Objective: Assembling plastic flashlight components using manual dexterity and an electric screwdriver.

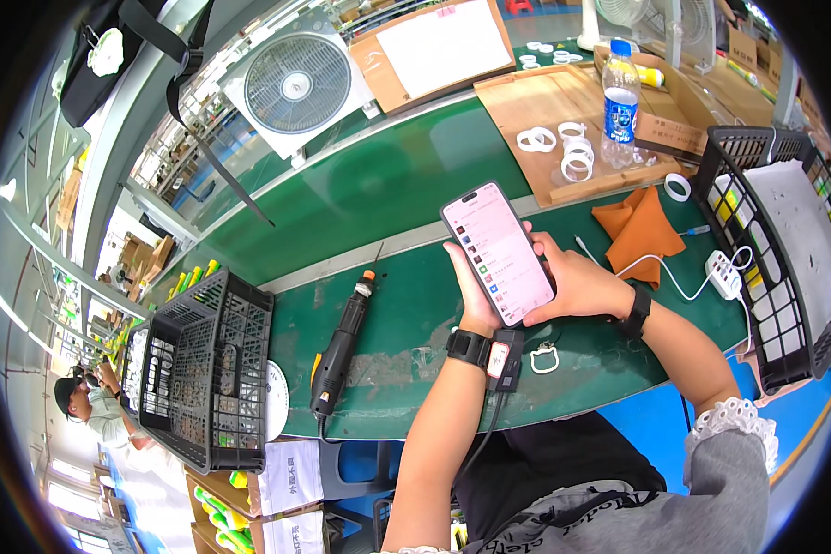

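Observation:
My left hand holds a smartphone with a lit pinkish screen, upright and tilted over the green table. My right hand grips the phone's right edge, thumb near the screen. Both wrists wear black bands; a small black device with a cable hangs at the left wrist. A black rotary tool with an orange tip lies on the table left of my hands. A small white ring-shaped part rests by the table's front edge.
Black plastic crates stand at the left and right. An orange cloth, white power strip, water bottle, white rings on a wooden board and a fan lie beyond. A person is at far left.

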Demonstrator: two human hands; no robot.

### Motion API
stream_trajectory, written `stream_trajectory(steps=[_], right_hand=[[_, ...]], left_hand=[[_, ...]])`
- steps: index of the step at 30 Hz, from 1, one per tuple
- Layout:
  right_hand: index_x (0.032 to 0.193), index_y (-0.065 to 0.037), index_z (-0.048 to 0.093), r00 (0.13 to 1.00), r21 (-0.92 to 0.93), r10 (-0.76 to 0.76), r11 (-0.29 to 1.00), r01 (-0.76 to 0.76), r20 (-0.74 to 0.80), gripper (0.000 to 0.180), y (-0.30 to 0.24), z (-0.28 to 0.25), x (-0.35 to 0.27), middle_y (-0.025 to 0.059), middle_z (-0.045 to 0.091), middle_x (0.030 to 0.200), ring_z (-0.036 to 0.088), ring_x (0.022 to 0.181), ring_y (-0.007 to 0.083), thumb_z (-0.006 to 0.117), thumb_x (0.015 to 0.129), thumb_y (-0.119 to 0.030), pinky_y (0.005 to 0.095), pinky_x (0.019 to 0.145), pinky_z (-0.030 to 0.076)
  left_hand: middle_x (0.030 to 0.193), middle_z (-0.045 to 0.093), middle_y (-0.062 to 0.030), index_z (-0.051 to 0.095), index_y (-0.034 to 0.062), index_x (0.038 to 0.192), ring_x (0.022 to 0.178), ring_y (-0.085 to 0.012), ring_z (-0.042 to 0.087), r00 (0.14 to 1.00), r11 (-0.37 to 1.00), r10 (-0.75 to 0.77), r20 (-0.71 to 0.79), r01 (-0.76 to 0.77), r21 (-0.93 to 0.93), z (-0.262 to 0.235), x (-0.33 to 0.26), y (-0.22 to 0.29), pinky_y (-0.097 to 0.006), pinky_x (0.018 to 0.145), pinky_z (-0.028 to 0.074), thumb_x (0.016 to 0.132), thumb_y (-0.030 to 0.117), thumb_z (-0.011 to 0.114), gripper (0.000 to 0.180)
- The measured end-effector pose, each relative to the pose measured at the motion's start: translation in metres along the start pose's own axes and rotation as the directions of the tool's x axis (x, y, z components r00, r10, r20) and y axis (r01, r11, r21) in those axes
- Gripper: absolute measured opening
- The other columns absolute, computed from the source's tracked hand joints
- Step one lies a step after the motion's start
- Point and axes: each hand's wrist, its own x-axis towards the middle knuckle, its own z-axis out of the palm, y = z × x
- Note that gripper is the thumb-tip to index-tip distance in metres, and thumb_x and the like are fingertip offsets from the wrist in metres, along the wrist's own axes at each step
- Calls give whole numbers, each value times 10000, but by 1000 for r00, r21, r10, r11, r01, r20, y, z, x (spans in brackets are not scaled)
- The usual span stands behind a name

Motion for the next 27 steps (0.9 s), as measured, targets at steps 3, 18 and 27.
stream_trajectory(steps=[3,18,27], right_hand=[[1251,10,214,997,124,-64,991,58,43,854,13,2,1,231,513,1123,560,1007,326,744,672,-326,348,821,450],[1140,26,329,998,211,47,977,-39,-35,514,4,0,-1,130,556,621,540,484,221,469,885,-398,329,488,396],[1175,-65,409,838,-24,-241,964,263,-489,550,-7,4,-1,146,449,1213,531,962,242,675,714,-198,323,769,467]], left_hand=[[1116,524,-134,390,27,1246,912,-270,571,999,999,-20,49,22,-32,2,1,-1,-421,762,503,718,795,201,950],[1058,552,-149,425,2,1213,927,-254,568,999,998,-41,-27,42,37,4,-1,0,-397,777,501,716,804,163,979],[1048,557,-172,412,42,1239,903,-280,582,993,993,-114,9,114,22,1,-2,-2,-406,762,504,738,785,127,941]])
